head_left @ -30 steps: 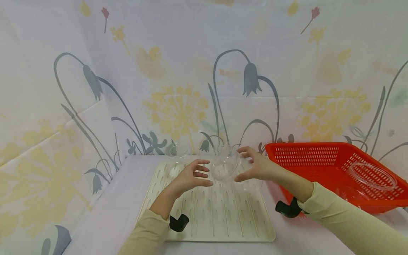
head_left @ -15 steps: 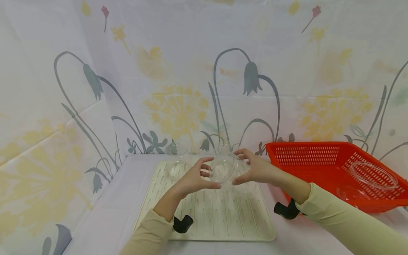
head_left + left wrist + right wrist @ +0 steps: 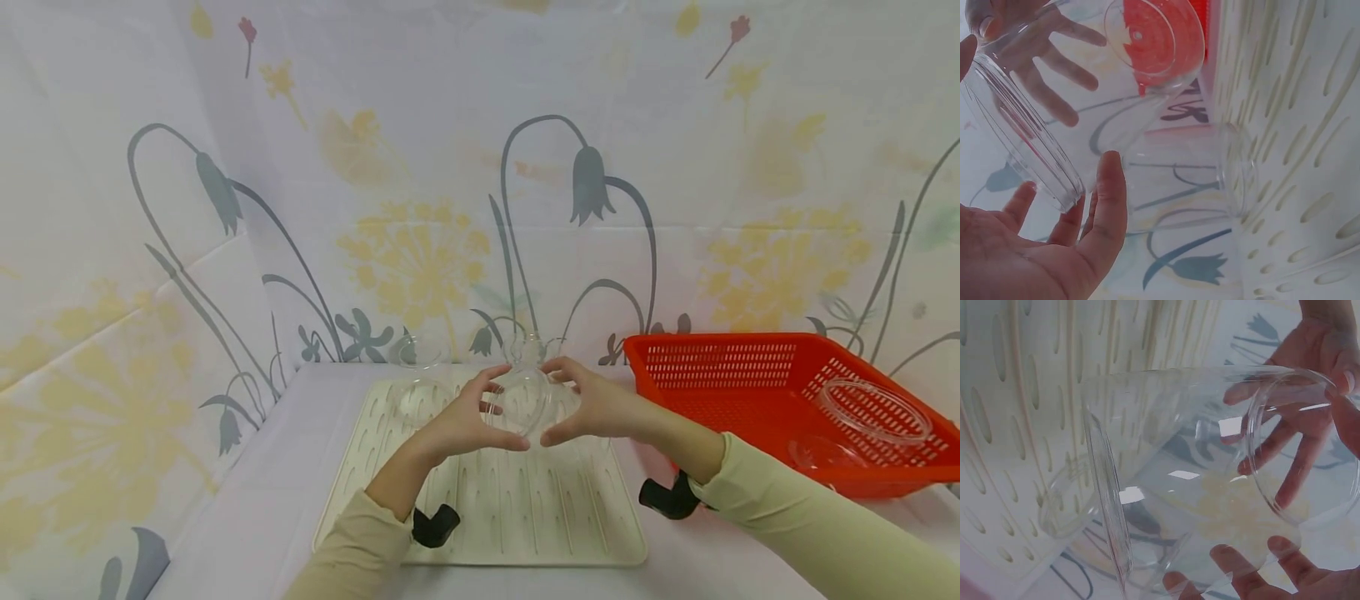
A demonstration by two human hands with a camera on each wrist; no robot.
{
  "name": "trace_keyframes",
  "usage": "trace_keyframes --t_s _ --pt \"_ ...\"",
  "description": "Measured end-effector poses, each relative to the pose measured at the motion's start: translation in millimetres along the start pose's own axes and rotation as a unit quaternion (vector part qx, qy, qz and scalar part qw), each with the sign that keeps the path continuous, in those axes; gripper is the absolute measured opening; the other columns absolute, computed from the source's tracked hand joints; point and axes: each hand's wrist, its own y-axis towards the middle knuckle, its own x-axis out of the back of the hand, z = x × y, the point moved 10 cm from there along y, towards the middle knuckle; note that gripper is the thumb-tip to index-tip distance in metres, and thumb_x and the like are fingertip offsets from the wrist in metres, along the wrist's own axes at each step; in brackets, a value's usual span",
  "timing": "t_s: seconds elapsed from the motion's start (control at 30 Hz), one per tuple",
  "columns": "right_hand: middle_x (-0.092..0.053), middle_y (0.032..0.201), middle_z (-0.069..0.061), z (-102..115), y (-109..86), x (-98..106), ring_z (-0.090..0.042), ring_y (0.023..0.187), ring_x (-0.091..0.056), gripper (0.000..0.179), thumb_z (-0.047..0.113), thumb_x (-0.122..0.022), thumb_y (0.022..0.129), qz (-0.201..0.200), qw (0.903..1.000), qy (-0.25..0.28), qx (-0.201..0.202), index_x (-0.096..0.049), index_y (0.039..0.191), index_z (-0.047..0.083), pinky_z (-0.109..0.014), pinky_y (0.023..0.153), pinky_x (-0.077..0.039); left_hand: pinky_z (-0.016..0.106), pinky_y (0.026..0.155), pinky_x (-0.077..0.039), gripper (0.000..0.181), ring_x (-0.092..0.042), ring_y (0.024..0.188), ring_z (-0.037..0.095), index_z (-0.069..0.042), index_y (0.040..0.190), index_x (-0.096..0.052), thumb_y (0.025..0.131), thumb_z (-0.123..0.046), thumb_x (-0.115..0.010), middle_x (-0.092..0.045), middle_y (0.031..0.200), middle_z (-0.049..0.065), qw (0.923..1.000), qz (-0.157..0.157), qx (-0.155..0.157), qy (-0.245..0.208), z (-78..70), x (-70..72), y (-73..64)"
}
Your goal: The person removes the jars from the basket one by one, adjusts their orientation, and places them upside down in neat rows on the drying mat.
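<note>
A clear, tapered bowl-like container (image 3: 517, 400) hangs tilted above the pale tray, between both hands. My left hand (image 3: 472, 421) holds its left side; in the left wrist view, the fingers (image 3: 1110, 194) curl at its thick rim (image 3: 1029, 125). On the other side my right hand (image 3: 600, 404) grips it, the fingertips (image 3: 1229, 559) pressing the clear wall in the right wrist view. The left hand also shows through the container there. Other clear vessels stand on the tray: one at the back left (image 3: 422, 392), another behind the hands (image 3: 531, 346).
The pale ribbed tray (image 3: 480, 517) lies on a white-covered table. A red perforated basket (image 3: 720, 408) stands to the right, with a clear ring-shaped rim (image 3: 876, 412) and another clear piece (image 3: 825, 454) inside. A flower-print cloth (image 3: 420, 167) hangs behind.
My left hand has moved right and closed in on the container, which it was apart from earlier. The right hand has shifted slightly left and down, and the container's tilt has altered.
</note>
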Motion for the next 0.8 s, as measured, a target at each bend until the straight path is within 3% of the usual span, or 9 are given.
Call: trace_keyframes --t_s 0.2,0.37,0.53,0.8 --pt "-0.038 0.139 -0.020 -1.1 -3.1 -2.1 -0.043 0.119 -0.039 0.085 0.029 -0.084 0.065 -0.002 0.9999 0.002 0.013 -0.037 0.135 0.015 -0.056 0.079 -0.048 0.040 0.076 -0.050 0.089 -0.044 0.116 0.034 -0.023 0.141 -0.030 0.069 -0.020 -0.083 -0.035 0.130 0.012 1.0000 -0.003 -0.007 -0.002 -0.7 1.3 -0.7" --pt "-0.037 0.138 -0.022 -3.7 -6.8 5.1 -0.043 0.120 -0.038 0.084 0.029 -0.082 0.069 -0.038 0.9987 0.006 0.034 -0.035 0.136 0.012 -0.057 0.082 -0.046 0.041 0.077 -0.049 0.088 -0.043 0.116 0.034 -0.023 0.141 -0.029 0.070 -0.019 -0.082 -0.034 0.131 0.013 0.9997 -0.020 -0.007 -0.015 0.5 7.7 -2.5" --pt "-0.037 0.138 -0.023 -18.9 -10.2 15.6 -0.042 0.121 -0.038 0.081 0.029 -0.080 0.073 -0.084 0.9957 0.033 0.016 -0.034 0.137 0.010 -0.056 0.092 -0.040 0.042 0.080 -0.048 0.089 -0.044 0.116 0.032 -0.023 0.142 -0.026 0.072 -0.018 -0.081 -0.033 0.133 0.013 0.9987 -0.037 0.001 -0.034 3.8 13.8 -4.0" --pt "-0.034 0.139 -0.026 -45.6 -15.3 17.5 -0.043 0.121 -0.039 0.078 0.031 -0.072 0.081 -0.110 0.9889 0.100 -0.005 -0.029 0.140 0.006 -0.055 0.089 -0.043 0.047 0.085 -0.046 0.089 -0.043 0.117 0.033 -0.018 0.143 -0.022 0.074 -0.013 -0.078 -0.029 0.136 0.015 0.9951 -0.070 0.001 -0.070 4.7 21.5 -4.1"
